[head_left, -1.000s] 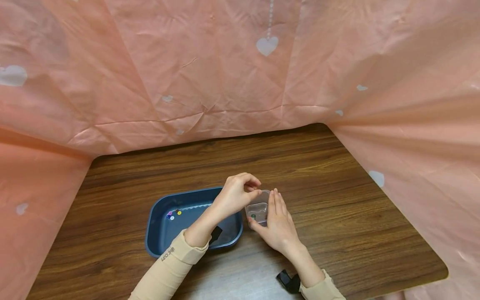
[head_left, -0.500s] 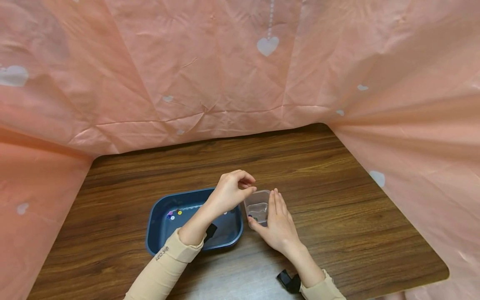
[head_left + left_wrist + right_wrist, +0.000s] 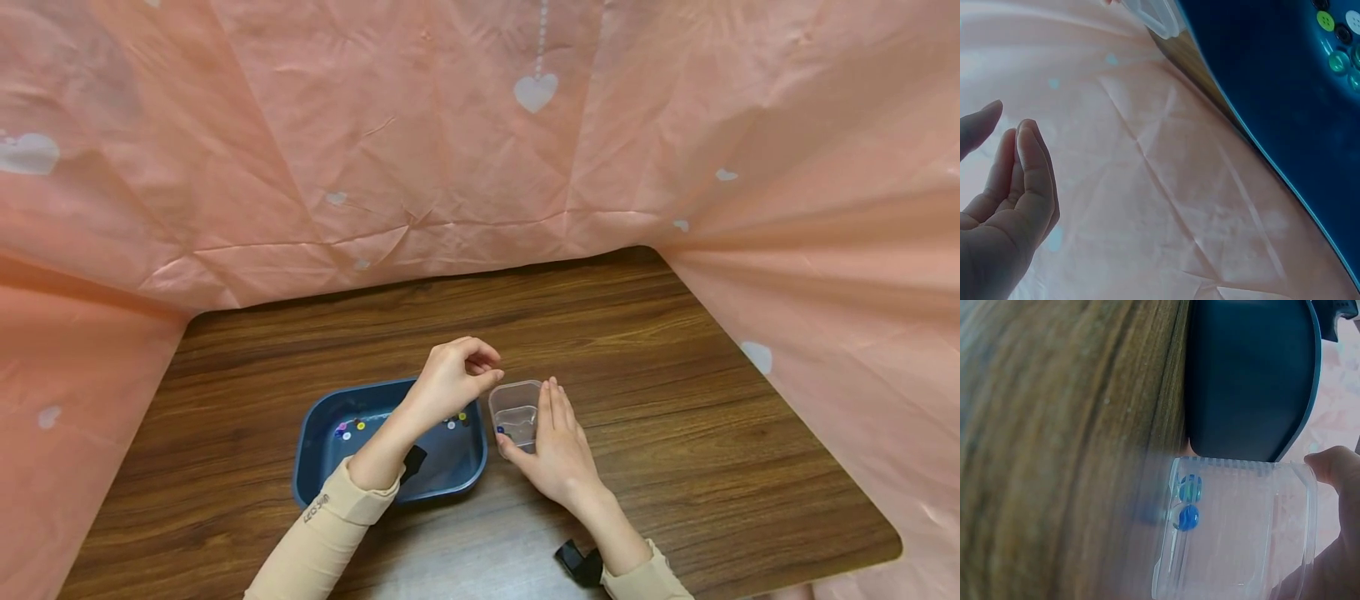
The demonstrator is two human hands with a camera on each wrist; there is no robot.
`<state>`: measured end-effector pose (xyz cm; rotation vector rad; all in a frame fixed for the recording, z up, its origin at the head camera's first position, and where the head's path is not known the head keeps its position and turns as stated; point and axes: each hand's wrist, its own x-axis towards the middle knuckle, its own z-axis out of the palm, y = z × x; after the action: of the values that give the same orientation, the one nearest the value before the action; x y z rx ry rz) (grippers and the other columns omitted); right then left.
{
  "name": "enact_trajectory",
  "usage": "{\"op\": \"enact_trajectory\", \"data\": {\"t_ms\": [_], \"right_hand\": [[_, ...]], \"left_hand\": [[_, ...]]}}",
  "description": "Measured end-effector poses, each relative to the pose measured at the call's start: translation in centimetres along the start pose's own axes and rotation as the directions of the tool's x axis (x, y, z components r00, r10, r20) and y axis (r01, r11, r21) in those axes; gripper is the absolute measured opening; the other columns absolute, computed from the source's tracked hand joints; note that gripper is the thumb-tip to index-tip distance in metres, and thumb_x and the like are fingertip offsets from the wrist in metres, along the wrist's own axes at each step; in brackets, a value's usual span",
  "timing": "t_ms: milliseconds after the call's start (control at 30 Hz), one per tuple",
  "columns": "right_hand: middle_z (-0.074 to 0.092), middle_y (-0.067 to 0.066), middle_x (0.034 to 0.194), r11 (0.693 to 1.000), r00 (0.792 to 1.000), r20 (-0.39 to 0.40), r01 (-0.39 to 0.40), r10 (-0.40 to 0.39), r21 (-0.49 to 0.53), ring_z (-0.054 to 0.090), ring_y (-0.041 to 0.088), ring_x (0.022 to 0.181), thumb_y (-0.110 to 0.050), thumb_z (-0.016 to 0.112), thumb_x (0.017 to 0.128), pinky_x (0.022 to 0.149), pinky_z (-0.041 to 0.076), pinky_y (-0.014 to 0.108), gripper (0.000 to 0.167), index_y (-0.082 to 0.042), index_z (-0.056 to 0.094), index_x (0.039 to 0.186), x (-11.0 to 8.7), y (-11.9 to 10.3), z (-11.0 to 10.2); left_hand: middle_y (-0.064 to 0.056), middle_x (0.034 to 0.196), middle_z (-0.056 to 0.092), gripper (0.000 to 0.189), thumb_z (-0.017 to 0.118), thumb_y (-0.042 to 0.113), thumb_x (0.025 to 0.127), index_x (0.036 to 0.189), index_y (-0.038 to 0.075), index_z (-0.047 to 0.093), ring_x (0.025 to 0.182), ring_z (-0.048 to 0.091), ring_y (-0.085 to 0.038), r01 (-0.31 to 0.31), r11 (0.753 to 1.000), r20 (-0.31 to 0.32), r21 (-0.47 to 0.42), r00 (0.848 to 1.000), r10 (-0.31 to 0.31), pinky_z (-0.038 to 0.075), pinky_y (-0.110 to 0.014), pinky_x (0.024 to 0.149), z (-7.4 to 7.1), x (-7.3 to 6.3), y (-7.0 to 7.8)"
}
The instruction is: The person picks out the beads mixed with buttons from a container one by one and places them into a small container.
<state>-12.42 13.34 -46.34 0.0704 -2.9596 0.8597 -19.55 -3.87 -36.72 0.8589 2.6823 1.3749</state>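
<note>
My left hand point(image 3: 450, 375) hovers above the right part of a blue basin point(image 3: 352, 462), its thumb and loosely bent fingers apart with nothing between them. Beside the basin stands a small clear plastic container point(image 3: 517, 386). My right hand point(image 3: 558, 454) rests against it, straight fingers along the right side and thumb at the near left corner. Inside the container, the right wrist view reveals a blue glass marble point(image 3: 1189, 517) and a greenish one point(image 3: 1190, 487). A yellow-green button point(image 3: 1325, 20), a white button point(image 3: 1354, 22) and several green glass marbles point(image 3: 1338, 61) lie in the basin.
A second cluster of small buttons point(image 3: 347, 436), white, yellow, pink and dark, lies toward the basin's left end. The wooden table point(image 3: 675, 400) extends to the right and back. Pink curtains point(image 3: 420, 125) with hearts enclose it on the visible sides.
My left hand has drawn back leftward from the container to over the basin. A dark blue marble now shows in the container near the green one. My right hand has stayed put.
</note>
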Motion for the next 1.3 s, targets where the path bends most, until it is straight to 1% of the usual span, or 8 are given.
{"op": "enact_trajectory", "data": {"t_ms": [167, 267, 433, 633, 1033, 1300], "right_hand": [[0.010, 0.026, 0.160, 1.000, 1.000, 0.012, -0.009, 0.009, 0.005, 0.012, 0.040, 0.147, -0.055, 0.062, 0.088, 0.113, 0.025, 0.061, 0.104, 0.009, 0.011, 0.152, -0.1, 0.0, -0.1], [0.010, 0.025, 0.160, 1.000, 1.000, 0.014, -0.010, 0.010, 0.005, 0.012, 0.039, 0.147, -0.055, 0.062, 0.088, 0.113, 0.025, 0.060, 0.104, 0.008, 0.011, 0.152, -0.1, 0.0, -0.1], [0.012, 0.026, 0.159, 1.000, 1.000, -0.007, 0.002, -0.002, -0.003, 0.014, 0.040, 0.147, -0.054, 0.063, 0.088, 0.112, 0.027, 0.060, 0.103, 0.010, 0.014, 0.152, 0.0, 0.0, 0.1], [0.014, 0.026, 0.159, 1.000, 1.000, -0.017, 0.008, -0.008, -0.011, 0.016, 0.040, 0.146, -0.053, 0.063, 0.088, 0.111, 0.028, 0.060, 0.101, 0.010, 0.015, 0.151, 0.0, 0.0, 0.1], [0.012, 0.025, 0.160, 1.000, 1.000, -0.009, -0.003, 0.003, -0.009, 0.015, 0.040, 0.147, -0.054, 0.062, 0.088, 0.112, 0.027, 0.060, 0.101, 0.010, 0.015, 0.152, 0.1, 0.0, 0.1], [0.012, 0.025, 0.160, 1.000, 1.000, 0.007, -0.006, 0.006, -0.001, 0.014, 0.040, 0.147, -0.054, 0.061, 0.089, 0.112, 0.026, 0.060, 0.101, 0.009, 0.014, 0.152, 0.1, 0.0, 0.1]], "left_hand": [[-0.011, 0.094, 0.069, 0.015, 0.074, 0.009, 0.086, 0.099, 0.001, 0.070, 0.080, 0.067, -0.017, 0.011, 1.000, -0.007, 0.003, 1.000, -0.011, 0.056, -0.023, 0.070, -0.4, -0.2, -0.2], [-0.010, 0.093, 0.069, 0.013, 0.074, 0.008, 0.086, 0.097, 0.002, 0.071, 0.079, 0.067, -0.016, 0.020, 1.000, -0.021, 0.007, 1.000, -0.020, 0.056, -0.024, 0.070, -0.6, -0.3, -0.4], [-0.007, 0.092, 0.068, 0.013, 0.074, 0.006, 0.085, 0.097, 0.001, 0.071, 0.079, 0.067, -0.016, 0.038, 0.999, -0.051, -0.001, 0.998, -0.038, 0.057, -0.026, 0.071, -1.3, -0.6, -0.7], [-0.008, 0.092, 0.068, 0.015, 0.075, 0.007, 0.085, 0.098, 0.001, 0.071, 0.080, 0.068, -0.018, 0.064, 0.998, -0.070, -0.013, 0.995, -0.064, 0.057, -0.028, 0.072, -2.0, -0.8, -1.2], [-0.008, 0.094, 0.069, 0.018, 0.076, 0.009, 0.084, 0.100, 0.002, 0.070, 0.082, 0.069, -0.019, 0.096, 0.995, -0.084, -0.018, 0.992, -0.097, 0.058, -0.030, 0.073, -3.2, -1.5, -1.9], [-0.009, 0.095, 0.069, 0.020, 0.076, 0.010, 0.085, 0.101, 0.001, 0.070, 0.083, 0.069, -0.019, 0.108, 0.994, -0.082, -0.006, 0.991, -0.108, 0.058, -0.032, 0.074, -3.4, -1.9, -2.7]]}}
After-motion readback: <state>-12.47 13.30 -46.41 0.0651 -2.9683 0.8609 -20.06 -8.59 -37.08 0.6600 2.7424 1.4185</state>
